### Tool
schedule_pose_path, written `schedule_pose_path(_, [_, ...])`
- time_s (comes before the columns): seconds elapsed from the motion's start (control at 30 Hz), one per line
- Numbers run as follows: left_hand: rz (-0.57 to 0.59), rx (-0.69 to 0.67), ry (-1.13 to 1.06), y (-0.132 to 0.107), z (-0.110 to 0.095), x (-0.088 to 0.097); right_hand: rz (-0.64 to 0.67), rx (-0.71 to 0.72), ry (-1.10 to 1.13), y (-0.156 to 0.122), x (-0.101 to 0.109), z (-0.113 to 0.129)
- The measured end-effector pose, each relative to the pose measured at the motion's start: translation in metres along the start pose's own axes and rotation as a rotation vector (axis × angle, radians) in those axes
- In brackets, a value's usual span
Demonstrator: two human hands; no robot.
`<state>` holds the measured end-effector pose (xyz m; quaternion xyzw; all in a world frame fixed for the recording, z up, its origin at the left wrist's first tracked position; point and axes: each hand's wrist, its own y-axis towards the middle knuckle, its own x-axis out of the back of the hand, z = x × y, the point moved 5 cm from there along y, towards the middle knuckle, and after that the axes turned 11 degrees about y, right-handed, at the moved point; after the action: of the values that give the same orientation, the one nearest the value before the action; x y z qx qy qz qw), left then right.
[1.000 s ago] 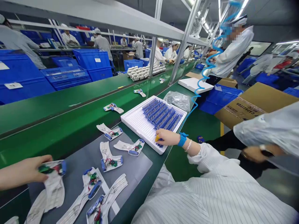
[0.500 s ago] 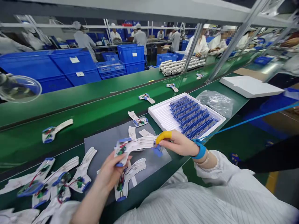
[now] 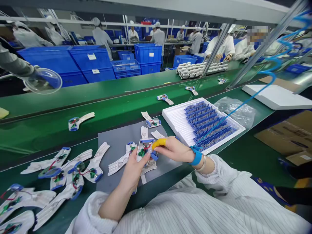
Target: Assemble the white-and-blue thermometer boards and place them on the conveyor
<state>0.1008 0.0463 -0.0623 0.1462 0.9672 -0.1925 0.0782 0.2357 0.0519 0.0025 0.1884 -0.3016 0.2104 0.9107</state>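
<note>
My left hand (image 3: 134, 169) grips a white plastic piece (image 3: 145, 152) with blue clips, wires and a small green board, holding it over a grey mat (image 3: 122, 143). My right hand (image 3: 172, 149), with a yellow finger cot on the forefinger and a blue wrist strap (image 3: 195, 155), pinches a small blue part (image 3: 154, 156) against that piece. Just right of it lies a white tray (image 3: 177, 122) of several rows of blue parts.
Several more white pieces lie on the mat and at the left (image 3: 73, 169). Others ride the green conveyor belt (image 3: 109, 107). A plastic bag (image 3: 234, 109) and a white foam lid (image 3: 275, 96) lie at the right. Blue crates (image 3: 73, 63) and workers in white stand behind.
The view swung left. My left hand picked a white piece off the mat and lifted it. My right hand left the tray with a blue part and now presses it on the piece.
</note>
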Motion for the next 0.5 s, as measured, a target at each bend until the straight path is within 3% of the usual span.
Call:
schedule_pose_path(0.27, [-0.126, -0.066, -0.125, 0.006, -0.002, 0.004, -0.346, -0.017, -0.242, -0.008, -0.012, 0.002])
schedule_pose_path(0.5, [-0.181, -0.074, -0.128, 0.009, 0.002, 0.009, -0.219, 0.051, -0.46, -0.001, -0.023, -0.007])
